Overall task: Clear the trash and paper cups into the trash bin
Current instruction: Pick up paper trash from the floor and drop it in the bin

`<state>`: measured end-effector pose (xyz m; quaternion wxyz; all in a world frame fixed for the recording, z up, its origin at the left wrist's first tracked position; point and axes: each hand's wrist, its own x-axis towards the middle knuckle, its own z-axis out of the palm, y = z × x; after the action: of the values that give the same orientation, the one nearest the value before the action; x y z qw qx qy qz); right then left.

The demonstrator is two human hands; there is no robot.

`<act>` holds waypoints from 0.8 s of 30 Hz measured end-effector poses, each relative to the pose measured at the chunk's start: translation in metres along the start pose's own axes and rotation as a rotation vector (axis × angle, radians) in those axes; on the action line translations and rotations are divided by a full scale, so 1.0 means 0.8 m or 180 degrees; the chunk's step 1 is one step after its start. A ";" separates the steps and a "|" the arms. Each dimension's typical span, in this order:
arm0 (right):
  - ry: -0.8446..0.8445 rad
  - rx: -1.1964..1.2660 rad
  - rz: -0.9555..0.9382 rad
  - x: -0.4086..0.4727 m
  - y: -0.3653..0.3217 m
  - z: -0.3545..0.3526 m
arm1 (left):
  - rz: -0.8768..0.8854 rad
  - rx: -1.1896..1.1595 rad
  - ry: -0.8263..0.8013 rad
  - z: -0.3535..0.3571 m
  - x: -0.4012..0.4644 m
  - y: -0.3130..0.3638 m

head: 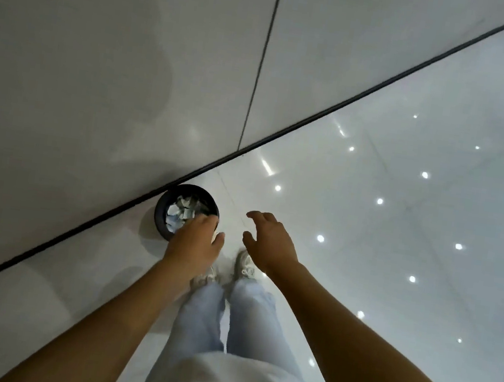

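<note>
A round black trash bin [165, 208] stands on the floor against the wall's dark baseboard, left of centre. Crumpled white paper trash [181, 210] lies inside it. My left hand [196, 241] hovers over the bin's right rim, back of the hand up, fingers pointing down toward the bin; I see nothing held in it. My right hand [268, 241] hangs in the air to the right of the bin, fingers spread and relaxed, holding nothing.
A glossy white tiled floor [401, 228] reflects ceiling lights. A pale wall [101, 56] with a dark vertical seam rises at left behind a black baseboard [319, 116]. My legs in light jeans and white shoes [245, 264] stand beside the bin.
</note>
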<state>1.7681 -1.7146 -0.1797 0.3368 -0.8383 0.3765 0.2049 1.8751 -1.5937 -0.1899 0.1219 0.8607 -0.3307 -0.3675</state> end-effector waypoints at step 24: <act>0.1661 0.1653 0.2318 -0.444 0.465 -0.106 | 0.2719 0.1982 -0.1399 0.268 -0.186 0.555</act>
<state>1.2651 -1.7824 -0.0620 0.3355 -0.5649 0.7538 -0.0072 1.4332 -1.8220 -0.0570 -0.0713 0.5493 -0.7595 -0.3411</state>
